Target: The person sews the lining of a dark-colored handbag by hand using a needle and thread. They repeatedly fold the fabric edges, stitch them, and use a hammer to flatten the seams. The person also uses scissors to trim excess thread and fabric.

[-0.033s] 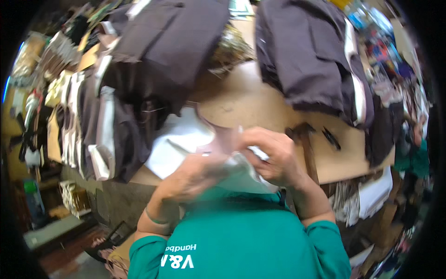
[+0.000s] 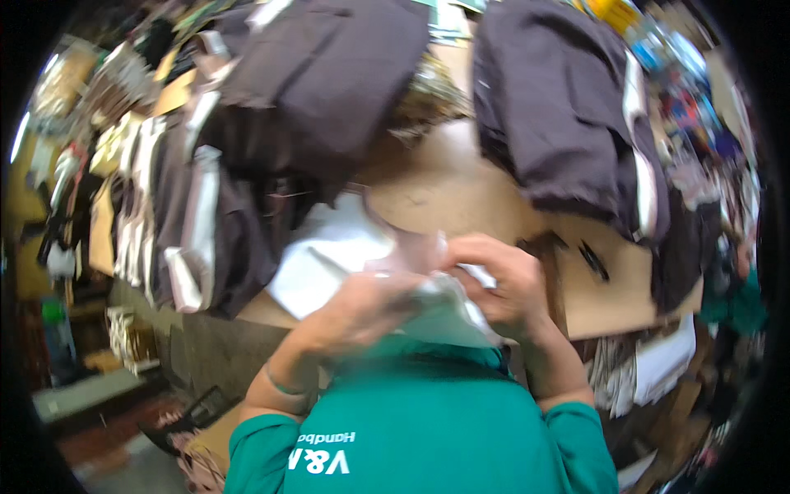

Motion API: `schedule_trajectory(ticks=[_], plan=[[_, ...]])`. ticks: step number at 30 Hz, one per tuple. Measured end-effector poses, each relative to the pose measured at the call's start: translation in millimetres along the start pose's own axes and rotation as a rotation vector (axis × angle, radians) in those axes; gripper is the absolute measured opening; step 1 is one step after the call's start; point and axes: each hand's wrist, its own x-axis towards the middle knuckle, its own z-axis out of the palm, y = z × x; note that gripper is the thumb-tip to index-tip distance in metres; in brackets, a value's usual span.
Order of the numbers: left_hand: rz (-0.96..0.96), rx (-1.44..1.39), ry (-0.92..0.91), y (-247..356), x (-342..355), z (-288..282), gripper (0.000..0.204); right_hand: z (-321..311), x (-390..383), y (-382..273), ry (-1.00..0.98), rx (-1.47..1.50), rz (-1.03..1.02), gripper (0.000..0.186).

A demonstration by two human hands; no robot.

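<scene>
Close in front of my body I hold a pale, limp sheet-like piece (image 2: 451,311), its upper edge uneven. My left hand (image 2: 362,309), somewhat blurred, is closed on its left side. My right hand (image 2: 508,280) pinches the right side, the thumb and forefinger bent round the edge; a bit of white shows between the fingers. Just beyond the hands, a white panel with a mauve-brown edge (image 2: 329,262) lies on the table. Whether that panel joins the held piece is hidden behind my fingers. Motion blur keeps the piece's exact kind from showing.
Dark brown fabric bag pieces (image 2: 321,82) are stacked at the left, and another dark brown pile (image 2: 551,123) stands at the right. A hammer (image 2: 556,284) and a slim black tool (image 2: 593,261) lie on the brown tabletop (image 2: 444,193). Pale folded material (image 2: 617,375) sits below its right edge.
The whole view has shifted a little, so the table and piles appear slightly further right and lower. Both hands keep their hold on the pale piece.
</scene>
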Motion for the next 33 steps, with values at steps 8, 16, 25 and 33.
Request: schedule_trajectory(ticks=[8, 16, 25, 33], plan=[[0.180, 0.163, 0.270, -13, 15, -2, 0.029, -23, -27, 1, -0.153, -0.121, 0.282, 0.033], [-0.078, 0.980, 1.185, -54, -42, -135, 0.024, -53, 17, 68, 0.236, -0.193, 0.371, 0.038], [-0.586, 1.187, 1.065, -100, -57, -174, 0.039, 0, 4, 54, 0.069, -0.662, 0.104, 0.037], [-0.131, 1.049, 1.031, -57, -90, -205, 0.022, -11, -49, 54, 0.053, -0.707, 0.186, 0.033]])
